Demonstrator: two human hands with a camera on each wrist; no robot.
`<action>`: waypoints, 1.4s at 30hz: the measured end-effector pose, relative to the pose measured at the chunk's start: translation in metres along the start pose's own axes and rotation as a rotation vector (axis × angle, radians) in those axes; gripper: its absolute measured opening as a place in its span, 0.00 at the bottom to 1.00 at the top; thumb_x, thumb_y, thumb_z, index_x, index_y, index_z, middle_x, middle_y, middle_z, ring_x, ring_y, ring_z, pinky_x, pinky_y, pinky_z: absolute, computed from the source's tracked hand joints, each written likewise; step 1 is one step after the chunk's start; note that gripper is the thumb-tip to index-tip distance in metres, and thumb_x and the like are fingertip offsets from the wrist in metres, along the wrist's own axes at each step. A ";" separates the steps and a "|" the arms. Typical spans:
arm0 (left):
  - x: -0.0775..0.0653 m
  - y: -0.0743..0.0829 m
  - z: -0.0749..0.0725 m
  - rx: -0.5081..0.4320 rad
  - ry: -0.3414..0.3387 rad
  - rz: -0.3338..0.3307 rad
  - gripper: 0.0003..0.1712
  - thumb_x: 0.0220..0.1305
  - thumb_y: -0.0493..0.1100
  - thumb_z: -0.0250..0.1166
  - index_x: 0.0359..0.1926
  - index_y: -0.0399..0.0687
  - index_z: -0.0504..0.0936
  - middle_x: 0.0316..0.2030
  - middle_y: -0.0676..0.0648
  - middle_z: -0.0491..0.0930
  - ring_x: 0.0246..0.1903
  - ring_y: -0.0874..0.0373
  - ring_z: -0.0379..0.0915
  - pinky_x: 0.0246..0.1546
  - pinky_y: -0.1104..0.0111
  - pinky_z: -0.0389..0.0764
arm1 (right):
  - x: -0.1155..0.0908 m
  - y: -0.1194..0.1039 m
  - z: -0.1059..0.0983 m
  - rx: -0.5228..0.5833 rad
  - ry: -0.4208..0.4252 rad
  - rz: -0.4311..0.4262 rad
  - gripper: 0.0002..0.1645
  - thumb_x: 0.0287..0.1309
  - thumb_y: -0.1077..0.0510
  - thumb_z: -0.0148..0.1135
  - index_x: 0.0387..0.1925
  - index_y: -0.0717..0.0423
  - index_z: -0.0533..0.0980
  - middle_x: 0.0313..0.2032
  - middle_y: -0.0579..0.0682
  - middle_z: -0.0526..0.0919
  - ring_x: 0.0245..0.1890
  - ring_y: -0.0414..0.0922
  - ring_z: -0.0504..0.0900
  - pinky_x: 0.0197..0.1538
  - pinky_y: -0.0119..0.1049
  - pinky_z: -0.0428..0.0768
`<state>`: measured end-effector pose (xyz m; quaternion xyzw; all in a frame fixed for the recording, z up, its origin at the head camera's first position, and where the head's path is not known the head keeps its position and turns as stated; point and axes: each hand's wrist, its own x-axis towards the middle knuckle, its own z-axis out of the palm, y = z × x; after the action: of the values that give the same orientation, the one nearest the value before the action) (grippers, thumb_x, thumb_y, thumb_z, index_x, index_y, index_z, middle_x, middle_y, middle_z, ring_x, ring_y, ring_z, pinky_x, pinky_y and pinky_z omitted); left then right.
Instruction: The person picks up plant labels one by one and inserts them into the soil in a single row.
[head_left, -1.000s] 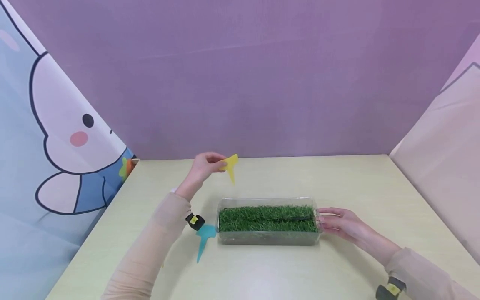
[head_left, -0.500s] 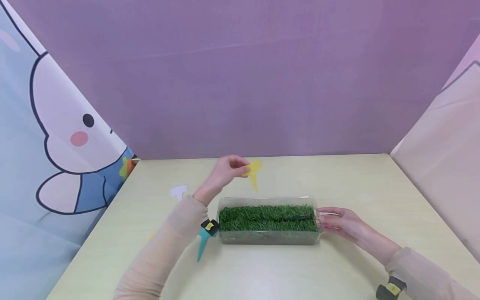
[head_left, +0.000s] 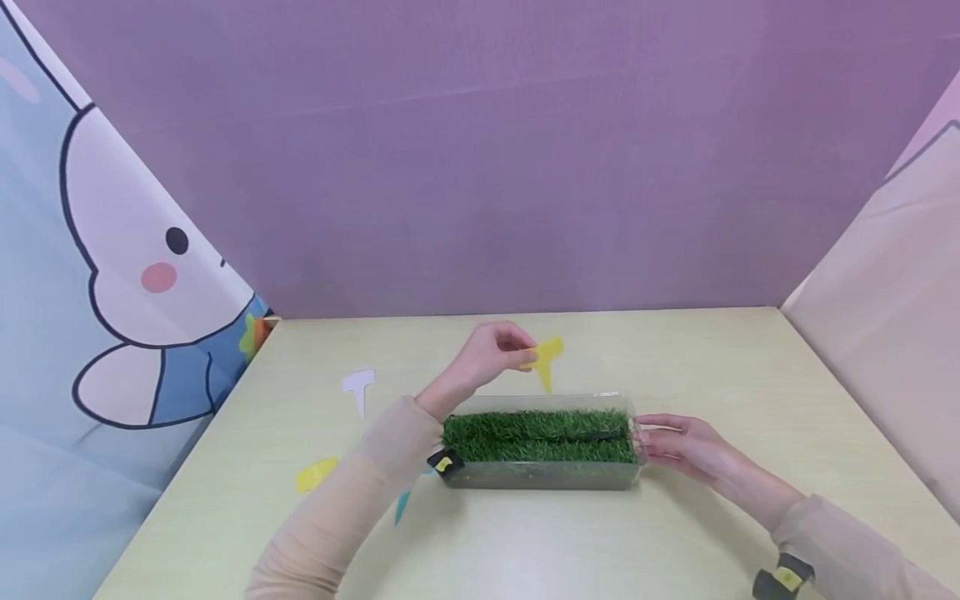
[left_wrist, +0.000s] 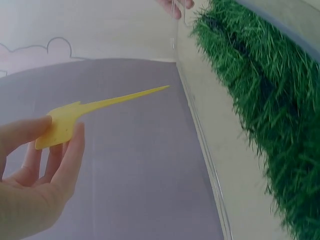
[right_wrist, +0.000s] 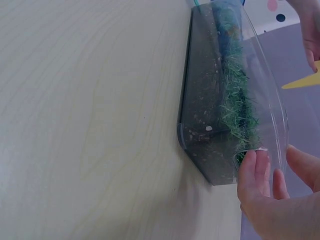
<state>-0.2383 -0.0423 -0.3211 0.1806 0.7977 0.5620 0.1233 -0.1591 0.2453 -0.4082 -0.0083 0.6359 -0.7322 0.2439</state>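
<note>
My left hand (head_left: pixel 487 357) pinches a yellow T-shaped plant label (head_left: pixel 548 360) by its head between thumb and fingers. Its pointed stem hangs down behind the back rim of a clear plastic planter box (head_left: pixel 536 477). Green grass (left_wrist: pixel 250 85) fills the box in two strips with a dark groove between them. At the box's right end, my right hand (head_left: pixel 686 446) holds the end wall, fingers at the notch and thumb by the rim, as the right wrist view shows. Through the side wall, brown soil-like bits (right_wrist: pixel 202 120) show under the grass.
A white plant label (head_left: pixel 360 386) lies on the table left of the box. Another yellow label (head_left: pixel 316 474) and a blue one (head_left: pixel 402 505) lie nearer, both partly covered by my left forearm. A purple backdrop (head_left: pixel 517 167) rises behind the table.
My left hand has carried the yellow label to the right and slightly lower, from the box's left end to behind its middle. The right hand stays at the box's end.
</note>
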 end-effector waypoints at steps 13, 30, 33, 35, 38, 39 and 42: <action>0.001 0.004 0.027 -0.063 -0.094 0.010 0.07 0.53 0.29 0.61 0.35 0.33 0.77 0.30 0.43 0.77 0.29 0.59 0.75 0.37 0.65 0.78 | -0.002 0.000 -0.001 0.040 -0.014 -0.003 0.24 0.55 0.65 0.55 0.53 0.71 0.64 0.39 0.49 0.81 0.39 0.43 0.80 0.46 0.34 0.76; 0.005 0.006 0.057 -0.076 -0.165 -0.026 0.05 0.52 0.29 0.61 0.33 0.33 0.77 0.28 0.45 0.76 0.28 0.60 0.74 0.31 0.72 0.79 | 0.000 0.001 -0.002 0.088 -0.021 -0.004 0.17 0.56 0.67 0.54 0.49 0.64 0.70 0.37 0.48 0.81 0.38 0.43 0.80 0.46 0.35 0.76; 0.006 0.005 0.062 -0.064 -0.168 -0.033 0.05 0.52 0.29 0.61 0.32 0.34 0.77 0.28 0.46 0.76 0.27 0.61 0.74 0.32 0.69 0.79 | 0.000 0.001 -0.002 0.072 -0.022 -0.006 0.18 0.56 0.67 0.54 0.49 0.65 0.69 0.37 0.49 0.81 0.39 0.43 0.80 0.46 0.35 0.75; 0.006 0.005 0.065 -0.054 -0.165 -0.036 0.05 0.52 0.30 0.62 0.32 0.34 0.77 0.27 0.46 0.76 0.26 0.61 0.73 0.34 0.67 0.79 | 0.000 0.001 -0.002 0.065 -0.024 -0.006 0.18 0.56 0.66 0.53 0.50 0.65 0.69 0.37 0.48 0.81 0.39 0.43 0.80 0.46 0.35 0.75; 0.006 0.004 0.070 -0.039 -0.173 -0.035 0.04 0.52 0.30 0.62 0.32 0.35 0.77 0.27 0.47 0.76 0.26 0.62 0.73 0.35 0.66 0.79 | 0.000 0.001 -0.002 0.060 -0.028 -0.008 0.19 0.56 0.66 0.53 0.50 0.67 0.68 0.37 0.48 0.82 0.39 0.43 0.80 0.46 0.35 0.75; 0.006 0.003 0.071 -0.031 -0.177 -0.034 0.04 0.52 0.31 0.62 0.32 0.35 0.77 0.26 0.48 0.76 0.26 0.62 0.72 0.35 0.66 0.79 | 0.000 0.000 -0.001 0.061 -0.027 -0.005 0.19 0.56 0.66 0.53 0.50 0.66 0.68 0.37 0.48 0.82 0.39 0.43 0.80 0.46 0.35 0.75; 0.006 0.001 0.074 -0.004 -0.192 -0.031 0.04 0.52 0.32 0.62 0.32 0.37 0.78 0.26 0.49 0.76 0.26 0.62 0.72 0.34 0.66 0.78 | 0.001 0.001 -0.001 0.064 -0.029 -0.004 0.19 0.56 0.66 0.53 0.51 0.67 0.67 0.37 0.48 0.82 0.39 0.43 0.80 0.46 0.35 0.76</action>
<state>-0.2136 0.0235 -0.3454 0.2211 0.7837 0.5419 0.2082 -0.1597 0.2460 -0.4092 -0.0127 0.6086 -0.7524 0.2517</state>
